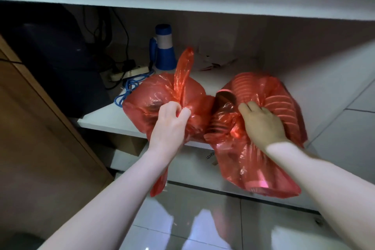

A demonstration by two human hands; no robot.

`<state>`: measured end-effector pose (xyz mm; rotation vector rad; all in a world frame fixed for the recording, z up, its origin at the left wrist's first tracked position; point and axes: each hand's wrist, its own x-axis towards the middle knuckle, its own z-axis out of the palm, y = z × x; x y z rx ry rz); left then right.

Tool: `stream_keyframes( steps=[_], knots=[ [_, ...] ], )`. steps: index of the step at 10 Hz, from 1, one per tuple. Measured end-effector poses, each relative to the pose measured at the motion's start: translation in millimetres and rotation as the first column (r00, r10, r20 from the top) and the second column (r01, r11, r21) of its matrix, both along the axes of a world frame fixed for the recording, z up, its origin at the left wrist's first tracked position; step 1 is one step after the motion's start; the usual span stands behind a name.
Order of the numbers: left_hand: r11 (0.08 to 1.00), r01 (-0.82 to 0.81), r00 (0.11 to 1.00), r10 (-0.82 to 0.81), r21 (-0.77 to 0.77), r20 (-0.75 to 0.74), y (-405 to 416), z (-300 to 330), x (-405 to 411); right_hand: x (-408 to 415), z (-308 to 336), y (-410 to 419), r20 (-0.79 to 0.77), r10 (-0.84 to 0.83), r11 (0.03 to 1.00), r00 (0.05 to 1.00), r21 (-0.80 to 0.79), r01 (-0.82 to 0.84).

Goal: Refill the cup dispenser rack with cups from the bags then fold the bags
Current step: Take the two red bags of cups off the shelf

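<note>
Two red translucent plastic bags sit on a low white shelf (105, 119) under a counter. My left hand (169, 126) is closed around the gathered neck of the left bag (154, 91), whose loose handle sticks up. My right hand (261, 122) grips the bunched top of the right bag (253, 168), which hangs over the shelf's front edge. Stacked cups (278, 103) show through the right bag as ribbed rows. The left bag's contents are unclear. No dispenser rack is in view.
A blue and white megaphone (164, 48) stands at the back of the shelf. Beside it lie a power strip (129, 73) and a blue cable (126, 92). A dark bin (52, 57) fills the left. A wooden panel (40, 128) stands at the near left. Glossy floor tiles (203, 219) lie below.
</note>
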<state>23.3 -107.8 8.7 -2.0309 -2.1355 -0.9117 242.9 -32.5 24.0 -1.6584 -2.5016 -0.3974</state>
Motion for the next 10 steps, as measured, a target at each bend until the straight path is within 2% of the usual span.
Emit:
stream_keyframes(
  steps=[1,2,3,4,5,8,10],
  knots=[
    [0.985,0.015,0.997,-0.002,0.173,-0.076,-23.9,24.8,7.0,6.0,11.1,-14.8,-0.034,0.001,1.0,0.999,-0.02,-0.001],
    [0.977,0.056,0.998,-0.061,0.205,0.019,-40.6,40.8,12.1,10.4,21.6,-38.9,-0.032,0.058,0.996,0.998,-0.059,-0.06],
    [0.959,0.119,0.986,-0.085,0.255,-0.14,-69.7,60.8,17.4,20.3,32.2,-68.6,-0.146,0.106,0.99,0.983,-0.082,-0.119],
    [0.959,0.154,0.977,-0.111,0.239,-0.184,-104.2,80.5,21.0,34.4,49.0,-106.5,-0.169,0.137,0.988,0.976,-0.043,-0.147],
    [0.951,0.191,0.959,-0.128,0.242,-0.252,-139.2,105.5,31.2,53.3,73.3,-147.4,-0.259,0.142,0.988,0.955,-0.029,-0.155],
    [0.908,0.303,0.915,-0.193,0.29,-0.354,-224.0,149.8,92.7,129.1,154.3,-257.8,-0.167,0.134,0.99,0.977,0.074,-0.123],
    [0.874,0.371,0.909,-0.272,0.314,-0.317,-230.6,157.7,157.7,192.6,175.1,-299.1,-0.111,0.081,0.992,0.991,0.105,-0.069]
  ],
)
